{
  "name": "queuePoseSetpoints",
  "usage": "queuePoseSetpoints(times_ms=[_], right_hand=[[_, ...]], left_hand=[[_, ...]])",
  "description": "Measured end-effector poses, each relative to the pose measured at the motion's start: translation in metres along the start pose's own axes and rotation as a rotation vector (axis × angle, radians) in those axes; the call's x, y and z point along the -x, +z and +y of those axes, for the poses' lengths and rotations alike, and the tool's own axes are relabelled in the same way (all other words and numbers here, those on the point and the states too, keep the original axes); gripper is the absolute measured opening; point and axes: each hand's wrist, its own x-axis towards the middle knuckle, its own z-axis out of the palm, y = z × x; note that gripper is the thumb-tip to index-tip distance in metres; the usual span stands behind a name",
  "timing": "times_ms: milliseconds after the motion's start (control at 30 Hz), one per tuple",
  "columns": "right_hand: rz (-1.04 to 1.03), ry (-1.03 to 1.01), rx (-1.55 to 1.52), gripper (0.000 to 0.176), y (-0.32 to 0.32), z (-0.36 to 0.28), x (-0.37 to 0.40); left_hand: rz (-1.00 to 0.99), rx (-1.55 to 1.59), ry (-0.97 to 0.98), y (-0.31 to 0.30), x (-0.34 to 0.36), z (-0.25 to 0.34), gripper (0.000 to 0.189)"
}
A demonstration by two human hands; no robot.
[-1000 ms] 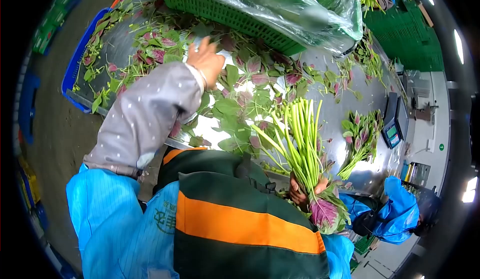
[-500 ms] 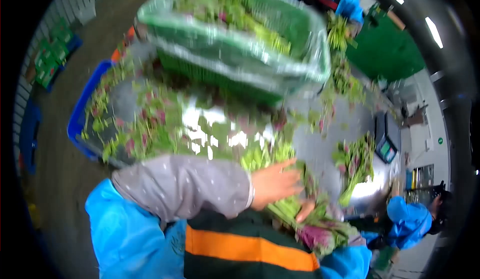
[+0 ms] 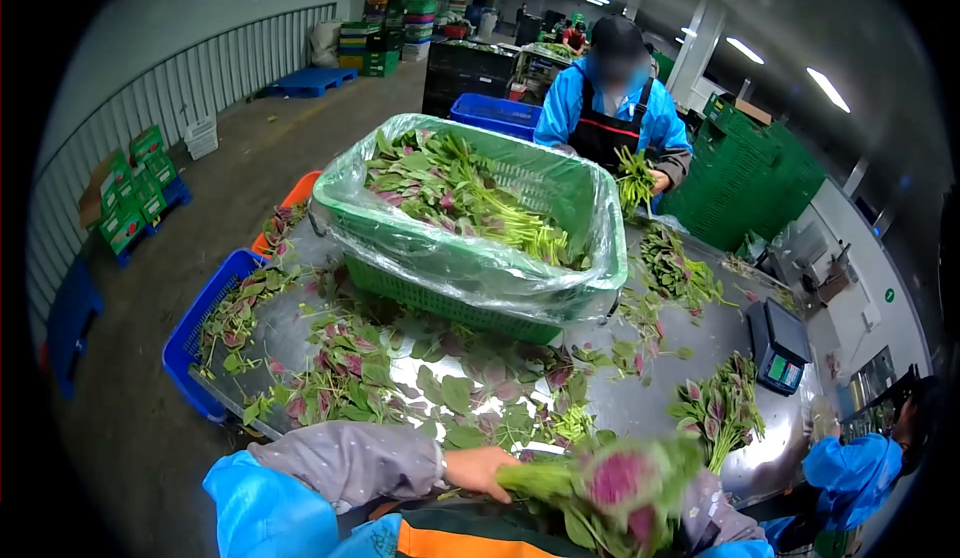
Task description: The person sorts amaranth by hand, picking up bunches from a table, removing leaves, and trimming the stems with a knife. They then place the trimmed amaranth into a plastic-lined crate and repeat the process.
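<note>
Green-and-purple leaves (image 3: 617,478) of this amaranth bunch (image 3: 582,498) are hiding my right hand, whose grip I cannot tell; my left hand (image 3: 482,471) is gripping its stems (image 3: 540,481).

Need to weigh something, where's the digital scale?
On the right in the head view, the digital scale sits on the metal table, beside an amaranth bunch.

Bunch of leafy greens (image 3: 625,493) sits lower centre of frame, just right of middle, tilted sideways: pale green stems (image 3: 535,481) toward the left, leaf heads toward the right. Leaves green with magenta-purple centres, bundled together, overlapping. Top leaves motion-blurred, so fine detail's unreadable.
</note>
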Motion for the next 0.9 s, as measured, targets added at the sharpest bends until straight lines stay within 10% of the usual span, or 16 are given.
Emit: queuePoseSetpoints(times_ms=[33, 167, 300, 400, 733, 900], right_hand=[[0.180, -0.007, 0.171, 0.026, -0.019, -0.009, 0.002], [0.721, 0.288, 0.304, 0.027, 0.010, -0.032, 0.013], [0.539, 0.285, 0.175, 0.031, 0.067, 0.010, -0.027], [0.222, 0.100, 0.203, 0.030, 0.082, 0.063, -0.081], [0.219, 0.453, -0.294, 0.037, 0.143, 0.081, -0.133], [0.331, 0.161, -0.119, 0.025, 0.161, 0.061, -0.135]], left_hand=[[-0.019, 0.234, -0.363, -0.013, 0.013, 0.044, 0.029], [0.155, 1.284, -0.026, 0.002, 0.038, 0.022, 0.010], [0.408, 1.666, 0.150, 0.027, 0.015, -0.041, 0.009], [0.629, 1.850, -0.068, 0.049, 0.014, -0.088, 0.011], [0.807, 1.265, -0.343, 0.060, 0.065, -0.064, 0.036], [0.915, 0.976, -0.168, 0.057, 0.066, -0.039, 0.039]])
